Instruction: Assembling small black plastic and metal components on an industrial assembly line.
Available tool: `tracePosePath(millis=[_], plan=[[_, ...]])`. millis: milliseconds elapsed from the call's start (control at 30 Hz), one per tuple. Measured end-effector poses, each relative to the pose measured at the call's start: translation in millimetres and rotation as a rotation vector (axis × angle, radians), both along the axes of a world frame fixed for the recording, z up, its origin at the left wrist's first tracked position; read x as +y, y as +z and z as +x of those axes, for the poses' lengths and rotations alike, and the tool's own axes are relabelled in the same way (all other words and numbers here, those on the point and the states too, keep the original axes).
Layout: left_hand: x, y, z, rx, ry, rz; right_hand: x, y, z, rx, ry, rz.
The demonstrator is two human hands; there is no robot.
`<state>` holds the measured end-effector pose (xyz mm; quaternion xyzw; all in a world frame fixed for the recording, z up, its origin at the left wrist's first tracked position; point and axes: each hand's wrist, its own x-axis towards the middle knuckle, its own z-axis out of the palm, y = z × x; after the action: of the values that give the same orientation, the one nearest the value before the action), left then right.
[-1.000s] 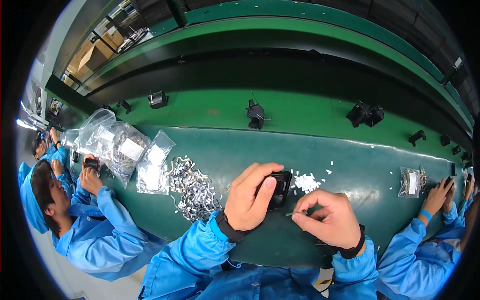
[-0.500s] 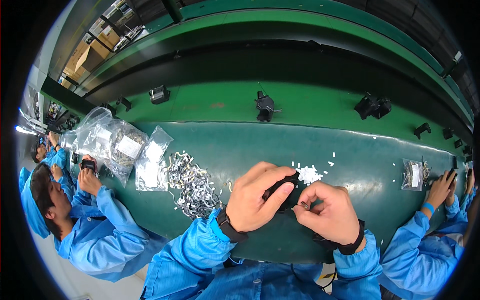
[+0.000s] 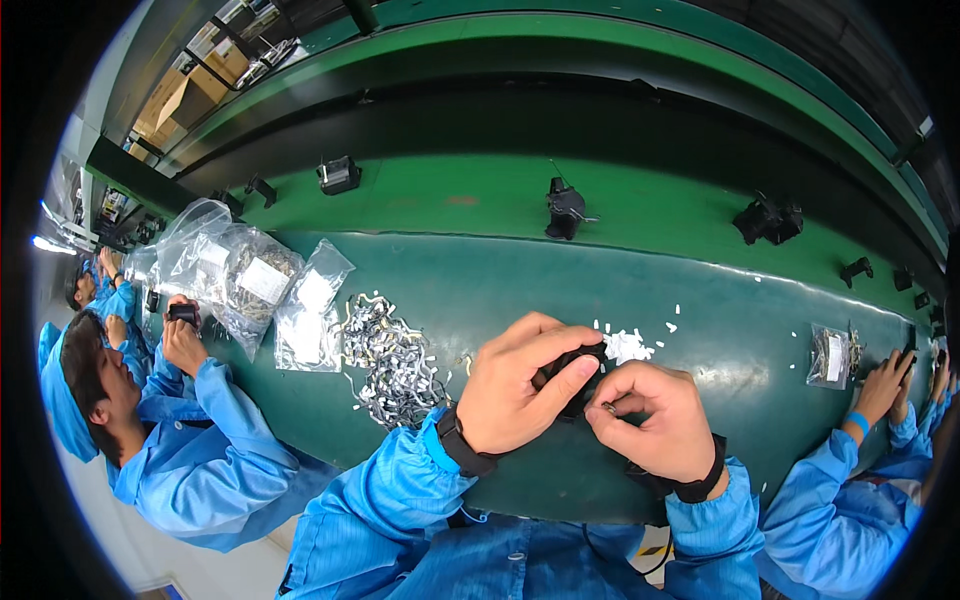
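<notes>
My left hand [image 3: 525, 385] is closed around a dark, box-like black part [image 3: 578, 388], gripping it with thumb and fingers over the green tabletop [image 3: 480, 290]. The fingers cover much of that part. Right beside it, my right hand [image 3: 658, 422] pinches a small thing [image 3: 609, 408] between thumb and forefinger, close to the black part's near edge. This small thing is too tiny and covered to name. Just beyond my hands lies a scatter of small white pieces [image 3: 627, 346]. Left of my left hand is a heap of short wires with white ends [image 3: 385, 355].
Clear plastic bags [image 3: 262, 282] with parts lie at the left, and a small bag [image 3: 829, 357] at the right. Beyond the table edge runs a green conveyor belt [image 3: 430, 195] carrying black assemblies [image 3: 566, 208]. Co-workers in blue sit on my left [image 3: 190, 460] and right [image 3: 850, 520].
The black assemblies on the belt have shifted right relative to the table. The view has moved slightly. Both hands keep nearly the same hold at the black part.
</notes>
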<state>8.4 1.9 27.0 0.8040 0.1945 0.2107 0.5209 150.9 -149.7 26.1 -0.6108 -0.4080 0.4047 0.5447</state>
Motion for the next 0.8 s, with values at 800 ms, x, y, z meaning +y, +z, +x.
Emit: tracePosePath(millis=[800], plan=[[7,-3,-7,0.015,0.032,-0.137,1,-16,-12,0.286,-0.052,0.067]])
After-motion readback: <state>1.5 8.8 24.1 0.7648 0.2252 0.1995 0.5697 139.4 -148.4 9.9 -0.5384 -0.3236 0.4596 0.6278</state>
